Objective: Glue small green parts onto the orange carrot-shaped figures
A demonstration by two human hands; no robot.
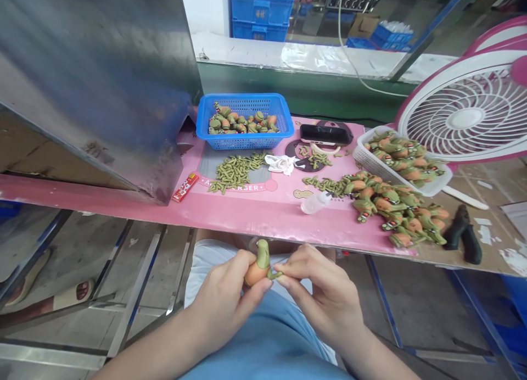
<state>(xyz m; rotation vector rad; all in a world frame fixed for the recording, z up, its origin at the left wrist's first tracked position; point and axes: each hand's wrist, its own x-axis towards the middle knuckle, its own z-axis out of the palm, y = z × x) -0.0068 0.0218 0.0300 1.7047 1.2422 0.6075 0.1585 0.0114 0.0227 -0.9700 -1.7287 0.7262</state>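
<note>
Green-orange figure (pixel 262 259) is pinched in L hand (pixel 226 284), just off edge of tabletop (pixel 247 212), prob. to steady it; small green pc. (pixel 274 274) is pinched at its side by R hand (pixel 323 286). Loose pcs. (pixel 234 171) are heaped nearby, prob. for convenience.

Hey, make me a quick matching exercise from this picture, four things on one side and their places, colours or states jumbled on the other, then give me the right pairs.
Column one:
1. Green-and-orange figure
2. Small green piece
3. White cloth
4. Fan

Column two:
A. Crumpled on the pink tabletop
B. Pinched in the right hand
C. Pink and white
D. Held in the left hand

Right pairs: 1-D, 2-B, 3-A, 4-C.
</note>
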